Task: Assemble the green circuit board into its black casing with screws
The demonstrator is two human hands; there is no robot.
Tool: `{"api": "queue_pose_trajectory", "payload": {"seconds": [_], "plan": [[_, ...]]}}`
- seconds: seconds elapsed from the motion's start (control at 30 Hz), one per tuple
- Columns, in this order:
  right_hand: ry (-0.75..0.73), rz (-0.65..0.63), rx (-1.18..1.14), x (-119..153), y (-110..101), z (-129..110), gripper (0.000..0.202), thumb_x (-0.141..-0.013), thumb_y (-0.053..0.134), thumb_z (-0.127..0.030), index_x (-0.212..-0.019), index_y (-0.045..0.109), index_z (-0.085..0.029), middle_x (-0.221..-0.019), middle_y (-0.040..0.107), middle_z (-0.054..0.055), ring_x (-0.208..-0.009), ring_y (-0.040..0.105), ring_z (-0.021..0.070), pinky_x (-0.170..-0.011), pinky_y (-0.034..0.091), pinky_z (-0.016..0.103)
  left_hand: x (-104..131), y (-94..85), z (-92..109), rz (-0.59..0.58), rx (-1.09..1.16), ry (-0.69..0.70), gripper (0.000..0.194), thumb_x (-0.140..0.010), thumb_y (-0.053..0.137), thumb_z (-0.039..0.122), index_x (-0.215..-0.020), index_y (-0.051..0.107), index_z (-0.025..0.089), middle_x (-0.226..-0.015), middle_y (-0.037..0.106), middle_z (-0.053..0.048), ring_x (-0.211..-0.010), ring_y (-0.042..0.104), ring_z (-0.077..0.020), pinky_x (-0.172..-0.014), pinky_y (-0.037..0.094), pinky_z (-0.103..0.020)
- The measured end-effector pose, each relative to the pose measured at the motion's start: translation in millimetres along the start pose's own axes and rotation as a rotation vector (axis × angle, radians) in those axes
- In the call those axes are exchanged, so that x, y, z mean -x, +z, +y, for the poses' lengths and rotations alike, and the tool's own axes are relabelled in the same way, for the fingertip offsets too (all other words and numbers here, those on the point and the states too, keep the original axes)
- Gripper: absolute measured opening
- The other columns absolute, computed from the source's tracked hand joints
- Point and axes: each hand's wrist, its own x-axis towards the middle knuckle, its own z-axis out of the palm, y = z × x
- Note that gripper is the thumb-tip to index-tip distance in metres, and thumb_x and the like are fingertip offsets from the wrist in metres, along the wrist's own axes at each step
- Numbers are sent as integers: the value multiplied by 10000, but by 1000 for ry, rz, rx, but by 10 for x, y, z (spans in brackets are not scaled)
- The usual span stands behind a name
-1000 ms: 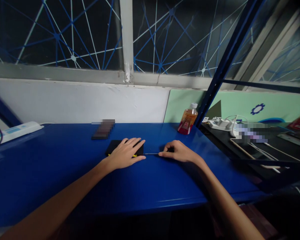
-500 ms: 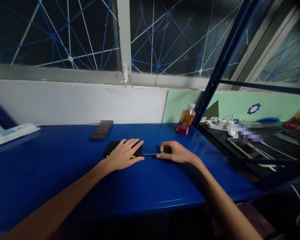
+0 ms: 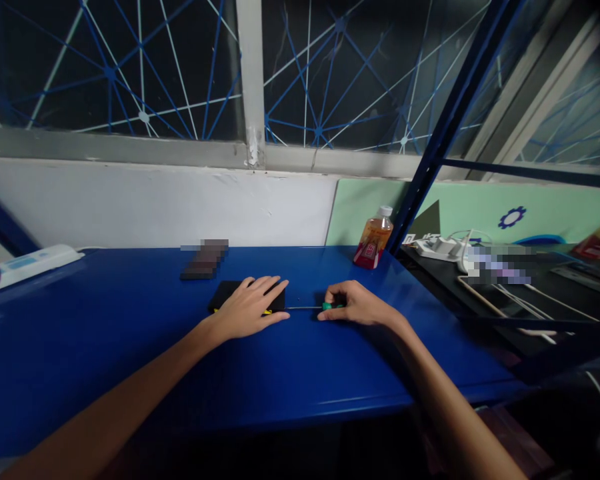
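Observation:
A black box-like object (image 3: 226, 291) with yellow marks along its near side lies on the blue table (image 3: 280, 373). My left hand (image 3: 253, 308) rests flat over its right part, fingers spread and pointing right. To the right, my right hand (image 3: 357, 303) curls its thumb and fingers round the green handle of a screwdriver (image 3: 305, 308). The thin metal shaft lies level and points left at the box's right end. Whether its tip touches the box cannot be made out. A tiny speck (image 3: 299, 299) sits on the table just behind the shaft.
A dark flat object (image 3: 204, 261), partly blurred out, lies behind the box. A drink bottle (image 3: 373, 240) stands at the back right beside a blue metal post (image 3: 425, 167). A white power strip (image 3: 40, 263) is at far left; cables (image 3: 510, 300) lie on the black table at right.
My right hand has loosened a little, so more of the green handle shows between thumb and fingers. My left hand and the box hold still.

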Motion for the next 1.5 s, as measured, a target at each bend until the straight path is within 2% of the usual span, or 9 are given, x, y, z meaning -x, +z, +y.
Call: {"api": "queue_pose_trajectory", "payload": {"seconds": [0.13, 0.33, 0.43, 0.6, 0.83, 0.97, 1.13, 1.2, 1.5], "plan": [[8, -4, -42, 9, 18, -20, 371, -700, 729, -508, -749, 565, -179, -624, 542, -32, -538, 432, 96, -512, 299, 234, -4, -11, 4, -7, 4, 4, 702, -921, 280, 673, -1487, 241, 260, -1488, 385, -118, -1324, 388, -330, -1042, 300, -501], [-30, 23, -80, 27, -13, -74, 412, -894, 479, -533, -765, 606, -163, -624, 581, 13, -545, 471, 113, -522, 328, 252, -6, -15, 8, 1, 4, 10, 680, -928, 281, 661, -1486, 237, 274, -1488, 387, -110, -1322, 392, -322, -1044, 301, -501], [-38, 37, -54, 28, -34, -62, 417, -857, 532, -549, -747, 629, -159, -627, 559, 0, -550, 437, 106, -522, 314, 252, -5, -17, 8, -5, 4, 7, 685, -928, 280, 662, -1486, 236, 267, -1495, 376, -114, -1328, 383, -322, -1045, 301, -500], [-4, -29, -38, 35, -52, -44, 489, -810, 554, -612, -667, 643, -153, -569, 482, -28, -521, 357, 90, -497, 271, 253, -6, -18, 6, -20, 5, 0, 692, -928, 284, 661, -1491, 226, 262, -1500, 366, -120, -1341, 368, -326, -1054, 286, -508], [124, -108, -179, 47, -21, -20, 447, -751, 635, -608, -786, 605, -163, -596, 559, -9, -458, 444, 93, -439, 303, 238, -14, -4, -9, -21, 10, 2, 701, -922, 295, 666, -1487, 236, 255, -1500, 368, -117, -1337, 375, -324, -1048, 301, -492], [55, -38, -124, 29, -6, -1, 402, -688, 724, -546, -759, 607, -168, -614, 555, -18, -515, 445, 94, -477, 313, 238, -13, 1, -14, -10, 14, 5, 704, -921, 295, 667, -1487, 237, 253, -1493, 380, -116, -1330, 383, -322, -1046, 302, -486], [21, -21, -45, 33, -25, -47, 502, -842, 514, -599, -616, 604, -159, -556, 499, -19, -498, 368, 87, -482, 272, 259, -13, -2, -11, -8, 8, 13, 701, -924, 286, 664, -1488, 235, 251, -1491, 383, -114, -1324, 390, -316, -1044, 304, -482], [18, -24, -33, 39, -35, -60, 525, -853, 490, -607, -607, 604, -158, -549, 499, -15, -491, 366, 87, -479, 271, 260, -14, -5, -7, -12, 5, 10, 706, -922, 288, 668, -1486, 243, 246, -1489, 385, -117, -1327, 387, -315, -1044, 304, -477], [112, -60, -139, 19, 22, 7, 440, -681, 717, -579, -787, 554, -184, -582, 547, -32, -455, 439, 89, -434, 303, 229, -12, -31, 10, -2, 15, 11, 716, -919, 286, 674, -1485, 250, 237, -1474, 407, -126, -1329, 390, -309, -1044, 304, -466]]}}
